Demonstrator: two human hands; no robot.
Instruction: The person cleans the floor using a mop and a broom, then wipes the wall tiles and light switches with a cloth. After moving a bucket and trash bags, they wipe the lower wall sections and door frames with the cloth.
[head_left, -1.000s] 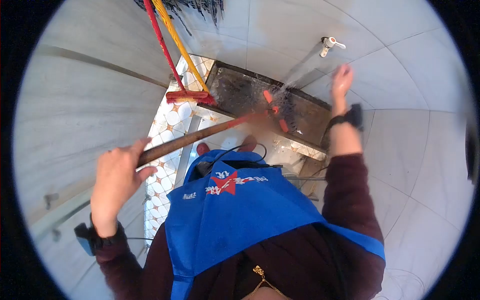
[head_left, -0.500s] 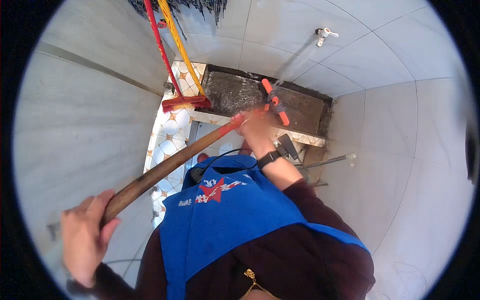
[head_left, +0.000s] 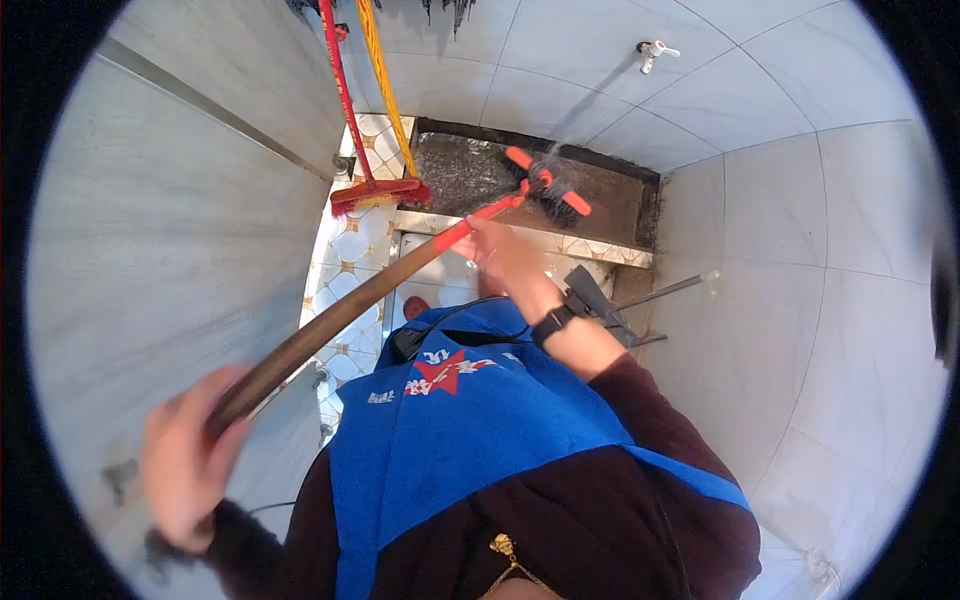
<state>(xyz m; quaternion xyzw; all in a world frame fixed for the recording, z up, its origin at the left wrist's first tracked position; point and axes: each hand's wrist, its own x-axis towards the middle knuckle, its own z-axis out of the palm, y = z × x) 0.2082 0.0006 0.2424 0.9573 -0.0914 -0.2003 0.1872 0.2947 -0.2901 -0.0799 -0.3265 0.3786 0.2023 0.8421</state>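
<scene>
Just beyond the fingers of the right hand (head_left: pixel 503 252), one brush (head_left: pixel 382 285) has its head over one trough (head_left: pixel 460 178), near water (head_left: pixel 552 150) from one tap (head_left: pixel 655 52). These fingers, blurred, look closed around the handle; the left hand (head_left: pixel 190 450) wraps its end. Rinsing seems in hand; next probably calls for turning the head. Left of the right fingers: one red broom (head_left: pixel 378 194), one yellow pole (head_left: pixel 388 90).

You're in a tiled wash area, whether in a home or a business you can't tell: a wall tap (head_left: pixel 655 54) at one o'clock above a low, dark, wet trough (head_left: pixel 610 210), a red broom (head_left: pixel 345 100) at eleven, patterned floor tiles (head_left: pixel 351 245) at ten, a pale tiled wall (head_left: pixel 745 315) at three.
</scene>
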